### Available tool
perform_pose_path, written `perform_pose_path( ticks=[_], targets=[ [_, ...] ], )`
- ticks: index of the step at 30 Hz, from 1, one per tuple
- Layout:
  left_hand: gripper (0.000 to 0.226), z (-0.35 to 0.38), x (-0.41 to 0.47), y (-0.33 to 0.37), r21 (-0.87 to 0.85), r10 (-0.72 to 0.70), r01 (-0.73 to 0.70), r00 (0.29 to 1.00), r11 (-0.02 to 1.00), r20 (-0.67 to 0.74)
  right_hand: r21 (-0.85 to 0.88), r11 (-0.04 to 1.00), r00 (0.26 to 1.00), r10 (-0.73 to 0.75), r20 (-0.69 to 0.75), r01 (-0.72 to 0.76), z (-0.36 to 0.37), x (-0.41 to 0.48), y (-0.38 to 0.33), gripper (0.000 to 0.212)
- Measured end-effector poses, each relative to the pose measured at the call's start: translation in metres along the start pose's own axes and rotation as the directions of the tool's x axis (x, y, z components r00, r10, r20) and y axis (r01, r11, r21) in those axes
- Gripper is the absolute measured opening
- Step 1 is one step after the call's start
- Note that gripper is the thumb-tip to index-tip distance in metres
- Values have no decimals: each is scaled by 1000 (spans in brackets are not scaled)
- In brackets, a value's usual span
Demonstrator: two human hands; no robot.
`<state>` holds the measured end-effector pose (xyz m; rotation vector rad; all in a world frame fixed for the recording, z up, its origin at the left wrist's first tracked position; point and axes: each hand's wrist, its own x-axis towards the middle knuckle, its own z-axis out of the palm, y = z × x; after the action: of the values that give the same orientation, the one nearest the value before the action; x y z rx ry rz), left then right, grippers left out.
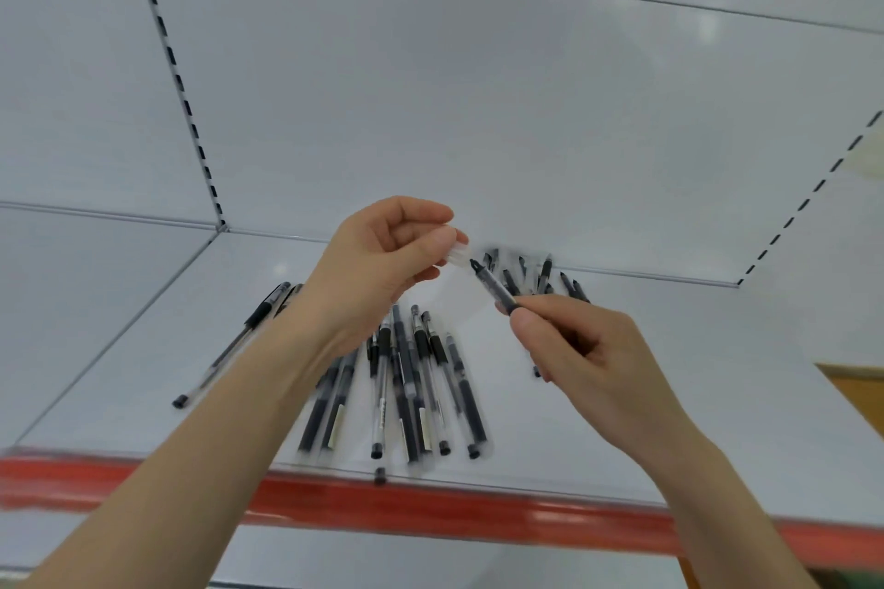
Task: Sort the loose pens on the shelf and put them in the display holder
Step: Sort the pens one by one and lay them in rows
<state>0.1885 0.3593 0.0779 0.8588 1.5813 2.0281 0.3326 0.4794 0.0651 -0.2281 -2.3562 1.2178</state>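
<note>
- While your right hand (579,349) holds a black gel pen (495,289) by the lower part of its barrel, the pen hangs in the air above the shelf (669,373), its bare tip pointing up and to the left.
- Your right fingers (526,318) are curled tight round that barrel, with the thumb laid along the near side.
- Your left hand (382,263) pinches a clear cap (457,254) between thumb and forefinger, and its other fingers are loosely curled behind.
- That cap sits right at the pen's tip; motion blur hides whether the two touch.
- Under your hands lies a heap of loose pens (421,378), mostly pointing away from you and overlapping one another.
- One of them, a stray pen (379,476), lies at the shelf's front lip.
- Two long pens (229,344) lie side by side to the left of the heap, partly under your left forearm.
- A smaller cluster of pens (540,275) lies at the back of the shelf, against the white back panel (430,110).
- A red strip (430,507) runs along the shelf's front edge.
- A slotted upright (177,77) runs down the back panel on the left.
</note>
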Motion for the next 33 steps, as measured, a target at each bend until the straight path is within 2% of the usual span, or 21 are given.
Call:
perform_pose_path(
  ticks=[3, 6, 10, 14, 17, 20, 24, 28, 30, 33],
  targets=[
    [11, 8, -1, 0, -97, -14, 7, 997, 995, -77, 71, 997, 999, 31, 20, -32, 1, -3, -3, 23],
    [16, 12, -2, -1, -96, 11, -21, 994, 995, -106, 95, 991, 995, 87, 38, -90, 2, -5, -5, 24],
    [19, 14, -4, -3, -89, 24, -32, 995, 996, -92, 99, 986, 990, 131, 45, -135, 6, -8, -8, 42],
    [9, 13, -5, -3, -188, -48, 17, 986, 982, -157, 108, 985, 991, 136, 0, -135, 6, -8, -8, 33],
    [10, 14, -4, -2, -312, -119, 59, 977, 948, -177, 151, 984, 992, 104, -70, -92, 5, -8, -7, 37],
    [9, 15, -4, -3, -411, -186, 110, 971, 905, -150, 147, 985, 994, 94, -54, -85, 7, -9, -9, 30],
    [2, 16, -5, -8, -320, -225, 189, 971, 928, -80, 140, 986, 995, 90, -30, -85, 11, -7, -10, 26],
    [5, 18, -8, -7, -235, -223, 240, 970, 942, 95, 141, 989, 995, 65, -81, -53, 10, -3, -7, 27],
    [13, 20, -10, -4, -270, -229, 264, 961, 926, 153, 138, 989, 994, 70, -84, -58, 8, -1, -7, 27],
    [18, 22, -8, -3, -332, -234, 266, 963, 905, 134, 148, 988, 992, 62, -106, -46, 7, -1, -7, 28]
  ],
)
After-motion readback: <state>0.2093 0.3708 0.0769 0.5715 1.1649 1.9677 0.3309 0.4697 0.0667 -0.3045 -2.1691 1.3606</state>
